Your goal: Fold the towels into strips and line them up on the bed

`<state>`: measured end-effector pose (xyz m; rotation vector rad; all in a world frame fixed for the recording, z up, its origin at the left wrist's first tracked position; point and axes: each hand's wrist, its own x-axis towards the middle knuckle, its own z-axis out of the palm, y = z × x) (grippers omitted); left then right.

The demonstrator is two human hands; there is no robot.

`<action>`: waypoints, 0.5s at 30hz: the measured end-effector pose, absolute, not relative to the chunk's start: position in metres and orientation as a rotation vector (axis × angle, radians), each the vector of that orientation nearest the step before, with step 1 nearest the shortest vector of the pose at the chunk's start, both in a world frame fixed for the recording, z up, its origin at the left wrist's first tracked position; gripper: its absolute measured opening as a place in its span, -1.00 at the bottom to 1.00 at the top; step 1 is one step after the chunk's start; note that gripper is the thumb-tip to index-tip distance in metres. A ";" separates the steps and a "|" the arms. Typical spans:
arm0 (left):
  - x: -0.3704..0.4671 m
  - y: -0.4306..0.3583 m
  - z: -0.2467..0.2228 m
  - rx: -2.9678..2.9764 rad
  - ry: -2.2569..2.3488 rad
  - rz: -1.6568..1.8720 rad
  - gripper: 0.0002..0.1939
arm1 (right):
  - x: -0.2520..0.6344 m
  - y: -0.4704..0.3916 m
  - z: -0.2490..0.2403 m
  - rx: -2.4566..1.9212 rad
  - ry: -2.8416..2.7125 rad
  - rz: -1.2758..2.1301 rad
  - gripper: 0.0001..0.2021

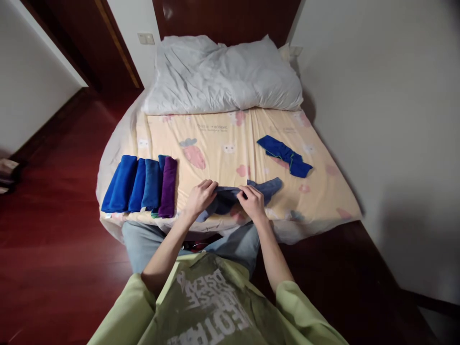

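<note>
A grey-blue cloth (224,200) is stretched between my two hands, just above the near edge of the bed. My left hand (201,195) pinches its left upper edge, and my right hand (251,200) grips the edge farther right. Part of the cloth spreads out beyond my right hand on the sheet. To the left, several folded blue cloths (124,184) lie side by side, with a purple folded cloth (168,188) at the right end of the row. A crumpled dark blue cloth with green edging (283,154) rests on the right part of the bed.
The bed (215,143) has a yellow patterned sheet. A bulky grey-white quilt or pillow (226,76) lies at its far end, against a dark red headboard (226,19). A white wall (377,120) stands close on the right.
</note>
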<state>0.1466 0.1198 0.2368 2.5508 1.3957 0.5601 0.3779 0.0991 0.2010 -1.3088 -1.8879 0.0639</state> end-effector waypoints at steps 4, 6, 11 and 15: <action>0.140 0.110 0.238 2.625 1.594 0.494 -0.77 | 0.367 0.096 0.178 -1.439 -1.812 -0.040 -0.71; 0.136 0.108 0.238 2.603 1.678 0.483 -0.76 | 0.360 0.096 0.168 -1.521 -1.779 -0.018 -0.70; 0.117 0.107 0.234 2.503 1.888 0.537 -0.75 | 0.363 0.098 0.145 -1.725 -1.669 0.112 -0.71; 0.098 0.111 0.235 2.440 2.004 0.659 -0.77 | 0.381 0.100 0.137 -1.767 -1.577 0.144 -0.79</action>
